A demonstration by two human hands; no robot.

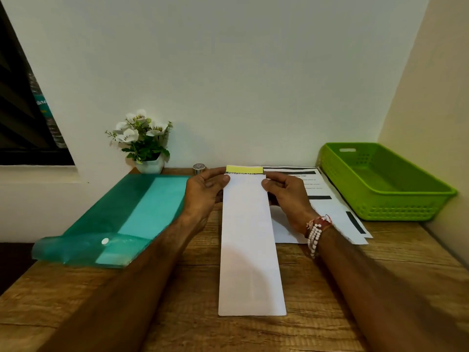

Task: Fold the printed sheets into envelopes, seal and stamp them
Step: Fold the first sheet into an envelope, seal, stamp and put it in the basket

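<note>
A long, narrow folded white sheet [250, 247] lies lengthwise on the wooden desk [177, 313], its blank back up. At its far end a yellow strip with a dark printed band [244, 169] shows. My left hand [205, 190] pinches the far left edge of the sheet with its thumb on top. Opposite it, my right hand [284, 191], with a bead bracelet on the wrist, pinches the far right edge the same way. A stack of printed sheets [327, 199] with black bars lies flat to the right, partly under my right hand.
A translucent green plastic folder [121, 219] with a snap button lies at the left. A lime green basket [380, 181] stands at the back right. A potted white flower [144, 143] and a small roll of tape [199, 168] sit by the wall.
</note>
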